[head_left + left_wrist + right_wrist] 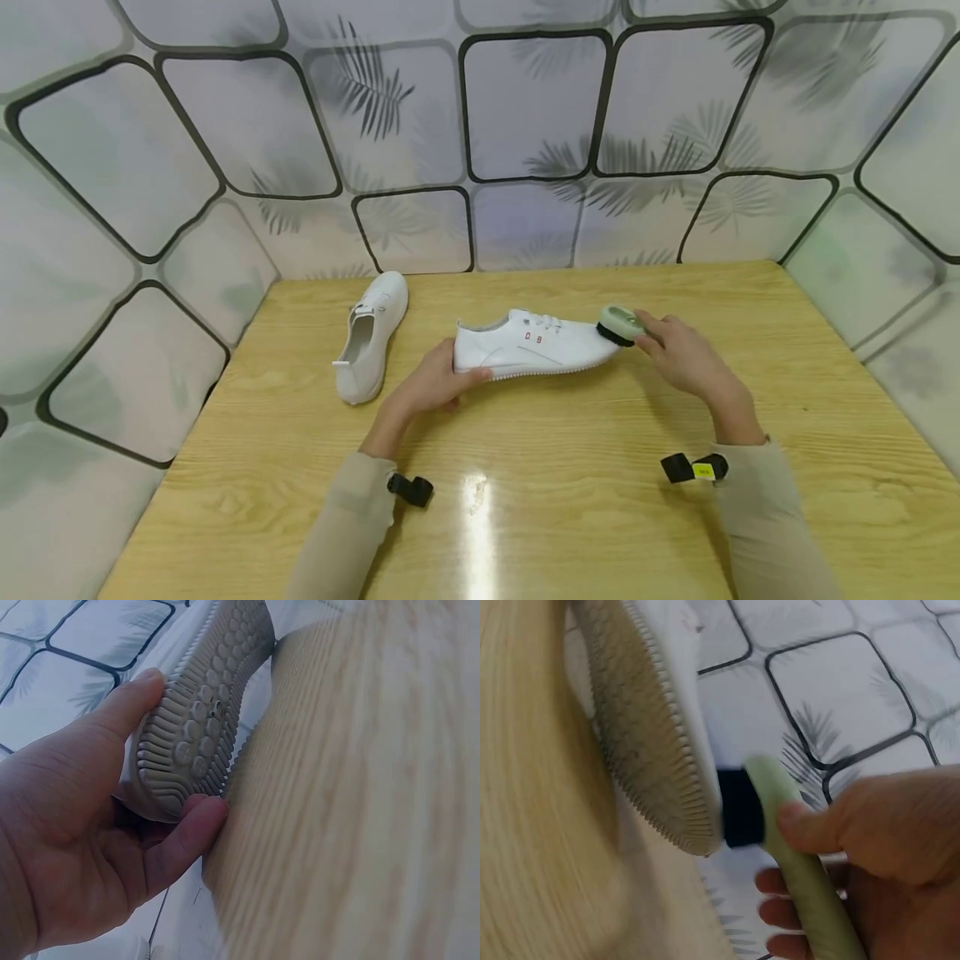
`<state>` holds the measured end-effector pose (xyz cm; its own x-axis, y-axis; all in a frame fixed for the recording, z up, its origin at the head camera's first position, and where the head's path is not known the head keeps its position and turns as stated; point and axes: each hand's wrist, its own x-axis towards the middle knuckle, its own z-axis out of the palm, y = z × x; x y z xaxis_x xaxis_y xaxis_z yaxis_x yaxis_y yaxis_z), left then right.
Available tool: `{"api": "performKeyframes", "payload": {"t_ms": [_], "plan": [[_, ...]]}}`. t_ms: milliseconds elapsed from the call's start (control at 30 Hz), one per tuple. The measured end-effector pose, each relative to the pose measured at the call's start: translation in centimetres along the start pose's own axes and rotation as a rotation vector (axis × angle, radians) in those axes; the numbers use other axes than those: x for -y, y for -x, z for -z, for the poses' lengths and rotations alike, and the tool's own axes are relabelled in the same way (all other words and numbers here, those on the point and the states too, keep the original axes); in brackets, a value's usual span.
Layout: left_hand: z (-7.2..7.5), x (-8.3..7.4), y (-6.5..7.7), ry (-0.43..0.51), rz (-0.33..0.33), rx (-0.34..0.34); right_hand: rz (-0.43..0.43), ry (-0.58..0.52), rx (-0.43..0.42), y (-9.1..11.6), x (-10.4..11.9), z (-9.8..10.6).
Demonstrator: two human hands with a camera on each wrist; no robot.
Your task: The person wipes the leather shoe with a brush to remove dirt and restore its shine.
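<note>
Holding a white, low-cut, leather-like lace-up shoe (517, 352) above the middle of a glossy yellow wood-grain counter (570, 483), pointing its toe to the right. Gripping the heel with the left hand (438, 379), pressing the thumb along the edge of the pale, ribbed and studded sole (199, 731) and curling the fingers (191, 836) beneath. Grasping in the right hand (684, 357) a small pale-green-handled brush (622, 319), wrapping fingers (784, 913) and thumb round the handle and setting its short dark bristles (741, 806) against the tip of the toe. Noting a similar white lace-up shoe (380, 342) resting farther left on the counter, beyond either hand's hold. Judging the step in hand as brushing the toe end of the held shoe. Judging the next move as calling for a steady heel grip while sweeping the bristles over the toe and back along the upper, perhaps turning the shoe for the far side. Reading two red characters (533, 337) on the shoe's flank, apparently D and B, without full certainty about the first. Finding no legible brand name. Seeing a yellow label (703, 472) on the small black device (678, 468) at the right cuff, bearing marks too small to read. Making out no lettering on the brush.
</note>
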<state>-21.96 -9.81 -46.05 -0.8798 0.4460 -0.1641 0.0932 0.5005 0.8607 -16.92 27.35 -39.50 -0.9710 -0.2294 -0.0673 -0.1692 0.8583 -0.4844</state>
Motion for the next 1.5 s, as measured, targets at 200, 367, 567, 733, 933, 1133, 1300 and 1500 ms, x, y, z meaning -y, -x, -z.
{"api": "performKeyframes", "payload": {"t_ms": [200, 367, 567, 733, 933, 1133, 1300, 1500], "plan": [[0.7, -0.1, -0.2, 0.006, -0.051, 0.008, 0.047, -0.071, 0.004, -0.8, -0.7, 0.5], [0.8, -0.2, -0.4, 0.013, -0.097, 0.024, 0.021, -0.021, -0.025, -1.2, -0.8, 1.1], [0.5, -0.4, 0.1, -0.002, -0.07, 0.032, 0.11, -0.001, 0.023, -0.5, -0.5, 1.5], [-0.3, -0.2, 0.5, 0.017, -0.062, 0.028, 0.037, 0.069, -0.024, -0.7, -0.8, 0.5], [-1.3, 0.1, 0.3, 0.016, -0.087, 0.105, 0.043, 0.042, -0.022, 1.5, -1.2, -0.7], [-1.2, 0.1, -0.4, 0.001, -0.087, 0.085, 0.075, 0.008, -0.039, 1.5, -0.4, -1.0], [-1.1, 0.4, -0.3, 0.007, -0.078, 0.1, 0.017, 0.098, -0.072, 1.2, -0.1, -1.2], [-0.3, 0.3, 0.1, 0.021, -0.084, 0.073, 0.111, 0.062, -0.065, 0.5, 0.7, -0.8]]}}
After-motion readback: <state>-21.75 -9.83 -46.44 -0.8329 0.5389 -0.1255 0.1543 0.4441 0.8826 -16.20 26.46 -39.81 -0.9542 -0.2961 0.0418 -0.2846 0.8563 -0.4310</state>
